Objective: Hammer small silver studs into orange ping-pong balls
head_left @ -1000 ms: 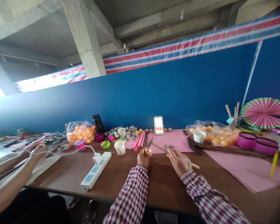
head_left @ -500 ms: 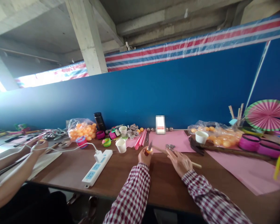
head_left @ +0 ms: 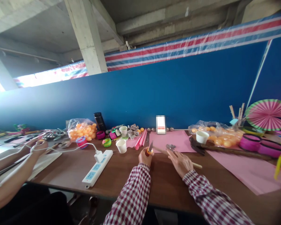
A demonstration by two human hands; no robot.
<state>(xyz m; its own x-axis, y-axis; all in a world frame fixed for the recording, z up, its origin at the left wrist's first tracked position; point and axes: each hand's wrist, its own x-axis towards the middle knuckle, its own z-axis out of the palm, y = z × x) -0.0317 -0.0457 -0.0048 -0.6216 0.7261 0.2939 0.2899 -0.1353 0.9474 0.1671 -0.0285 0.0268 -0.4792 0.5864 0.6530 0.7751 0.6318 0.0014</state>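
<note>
My left hand is closed around a small knife; its pointed grey blade sticks up past the fingers, and an orange part shows at its base. The rest of it is hidden in the fist. To the right, my right hand lies with its fingers stretched out, palm down, across a thin wooden stick. The stick passes beneath the hand and points toward the knife. Just beyond those fingertips, a little heap of small metal pieces rests on a pink sheet.
A white power strip and a paper cup stand to the left. Bags of orange balls lie at the back. A hammer sits right of the pink sheet. At far left are a co-worker's hands with a white cable.
</note>
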